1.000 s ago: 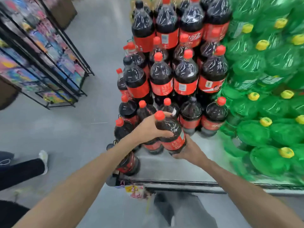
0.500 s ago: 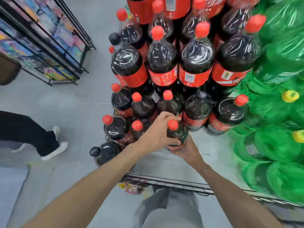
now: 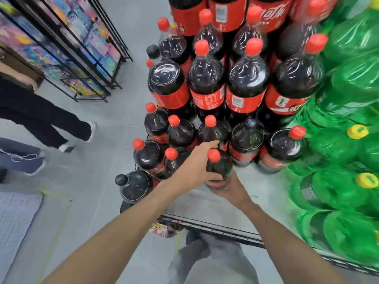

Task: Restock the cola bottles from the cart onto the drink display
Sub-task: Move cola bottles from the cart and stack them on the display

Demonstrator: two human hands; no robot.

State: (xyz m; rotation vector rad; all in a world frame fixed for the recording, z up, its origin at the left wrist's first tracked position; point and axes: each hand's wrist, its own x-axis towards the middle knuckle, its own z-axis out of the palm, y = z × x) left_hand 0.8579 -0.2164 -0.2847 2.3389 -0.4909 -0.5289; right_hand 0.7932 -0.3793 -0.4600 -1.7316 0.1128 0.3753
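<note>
A cola bottle (image 3: 220,168) with a red cap stands upright on the grey display shelf (image 3: 264,193), in front of the lowest row of cola bottles. My left hand (image 3: 194,162) grips its shoulder from the left. My right hand (image 3: 231,187) holds its lower body from the near side, mostly hidden under the bottle. Several more cola bottles (image 3: 207,78) are stacked in tiers behind it. The cart is out of view.
Green soda bottles (image 3: 346,140) with yellow caps fill the display's right side. The shelf's black wire edge (image 3: 215,227) runs near my legs. A black rack (image 3: 67,48) of colourful goods stands at left. Two people's legs (image 3: 47,124) are in the aisle at left.
The bottle has gone from tilted and raised to upright on the shelf's front. Both hands stayed on it. My view moved closer, and a person's legs walked into the aisle at left.
</note>
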